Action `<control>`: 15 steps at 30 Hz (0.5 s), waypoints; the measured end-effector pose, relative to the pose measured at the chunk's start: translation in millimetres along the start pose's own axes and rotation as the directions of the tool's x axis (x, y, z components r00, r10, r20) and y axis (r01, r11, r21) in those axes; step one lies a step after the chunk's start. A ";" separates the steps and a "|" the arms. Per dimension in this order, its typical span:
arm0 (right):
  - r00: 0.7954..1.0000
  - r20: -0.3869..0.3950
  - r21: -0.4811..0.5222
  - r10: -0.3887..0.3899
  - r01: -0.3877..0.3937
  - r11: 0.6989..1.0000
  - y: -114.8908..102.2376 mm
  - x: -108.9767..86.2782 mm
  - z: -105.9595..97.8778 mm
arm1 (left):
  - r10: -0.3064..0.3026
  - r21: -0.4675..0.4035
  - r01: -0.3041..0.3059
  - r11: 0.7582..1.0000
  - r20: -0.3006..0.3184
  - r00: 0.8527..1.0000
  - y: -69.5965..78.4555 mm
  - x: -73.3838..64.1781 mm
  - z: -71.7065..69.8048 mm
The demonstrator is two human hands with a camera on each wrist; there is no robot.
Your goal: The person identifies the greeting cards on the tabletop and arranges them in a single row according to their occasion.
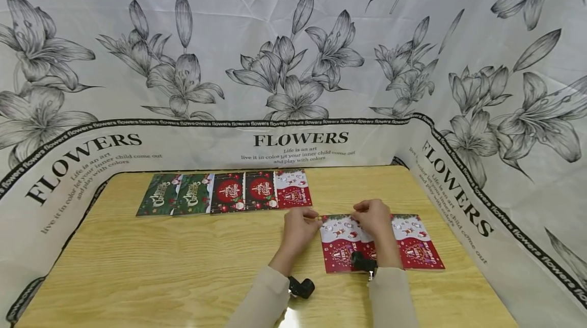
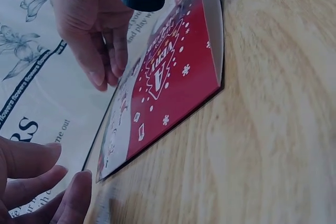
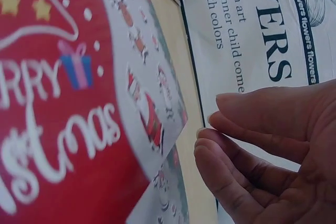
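Note:
Red-and-white Christmas cards (image 1: 339,257) lie overlapping in a row at the right of the table. My left hand (image 1: 299,228) is at the top left corner of the leftmost card. In the left wrist view, the left hand's fingers (image 2: 31,187) are spread apart, with no card between them. Over the top of the row is my right hand (image 1: 373,218), whose forearm partly hides the middle card. The right wrist view shows the right hand's loosely bent fingers (image 3: 226,174) beside a card's white Santa part (image 3: 144,111), gripping nothing.
Along the back edge stands a flat row of cards: two green cards (image 1: 192,193), two black-and-red cards (image 1: 259,190) and a red-and-white card (image 1: 293,189). Flower-printed cloth (image 1: 300,142) encloses the wooden table (image 1: 183,262). A black wrist camera (image 1: 301,287) sits by the left wrist.

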State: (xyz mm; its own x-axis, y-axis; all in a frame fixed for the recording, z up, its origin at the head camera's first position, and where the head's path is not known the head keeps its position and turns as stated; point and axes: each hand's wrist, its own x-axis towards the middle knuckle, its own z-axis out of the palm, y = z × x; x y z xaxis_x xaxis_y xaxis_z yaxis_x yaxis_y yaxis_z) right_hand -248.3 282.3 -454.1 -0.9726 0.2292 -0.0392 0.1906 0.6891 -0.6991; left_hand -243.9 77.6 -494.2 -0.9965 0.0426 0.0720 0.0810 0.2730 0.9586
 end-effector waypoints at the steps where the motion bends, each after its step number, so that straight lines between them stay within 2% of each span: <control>1: 1.000 0.002 0.002 0.013 -0.013 1.000 0.9 0.1 -0.2 | 0.000 0.007 0.000 1.000 -0.002 1.000 -0.8 -0.1 0.8; 6: 0.999 0.023 -0.004 0.030 -0.030 1.000 4.4 2.5 0.4 | 0.016 0.046 -0.015 0.999 -0.012 1.000 -5.2 -0.4 2.7; 15: 0.999 0.037 -0.021 0.010 -0.009 1.000 9.5 5.6 7.2 | 0.008 0.030 -0.008 1.000 -0.022 1.000 -7.5 -1.7 4.4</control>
State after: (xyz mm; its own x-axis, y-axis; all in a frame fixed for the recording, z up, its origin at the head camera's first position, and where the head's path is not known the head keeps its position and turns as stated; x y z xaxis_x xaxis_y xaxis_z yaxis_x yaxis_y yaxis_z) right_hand -252.9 285.2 -466.1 -0.9749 0.2106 -0.0725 0.2024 0.7015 -0.6834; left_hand -242.7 79.7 -502.7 -0.9960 0.0237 0.0862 0.0893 0.3011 0.9494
